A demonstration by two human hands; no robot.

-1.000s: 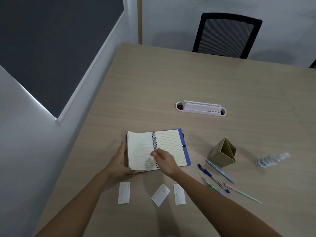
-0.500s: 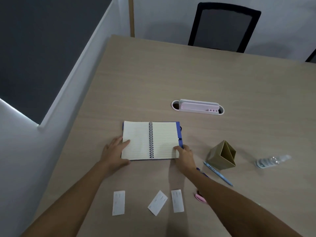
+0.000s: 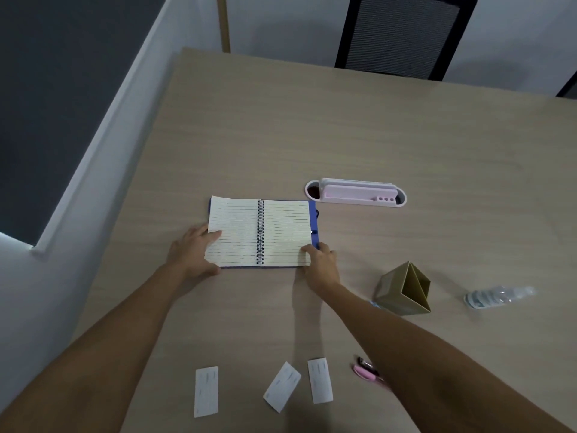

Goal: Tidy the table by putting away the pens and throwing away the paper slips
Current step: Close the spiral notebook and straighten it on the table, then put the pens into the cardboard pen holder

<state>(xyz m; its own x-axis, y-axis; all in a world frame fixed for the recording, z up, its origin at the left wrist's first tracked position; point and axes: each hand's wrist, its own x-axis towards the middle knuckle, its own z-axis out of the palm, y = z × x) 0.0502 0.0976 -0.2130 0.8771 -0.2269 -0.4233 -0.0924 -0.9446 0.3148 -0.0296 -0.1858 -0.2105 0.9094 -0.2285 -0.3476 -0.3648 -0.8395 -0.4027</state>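
Three white paper slips (image 3: 282,386) lie flat on the bench (image 3: 406,145), nearer the viewer than the open notebook (image 3: 260,232), the middle one slanted. Lower right of the notebook, a pink pen (image 3: 365,372) and a dark pen (image 3: 363,361) lie together, partly hidden.

Gap between notebook (image 3: 259,232) and paper slips (image 3: 319,385), crossed by forearms (image 3: 125,323); pen holder (image 3: 402,292), bottle (image 3: 496,296) block right.

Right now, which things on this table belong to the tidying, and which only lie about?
For the job: white paper slips, pink plastic pen, tan triangular pen holder.
Lying about: open blue-covered spiral notebook, clear plastic bottle, white oval cable tray.
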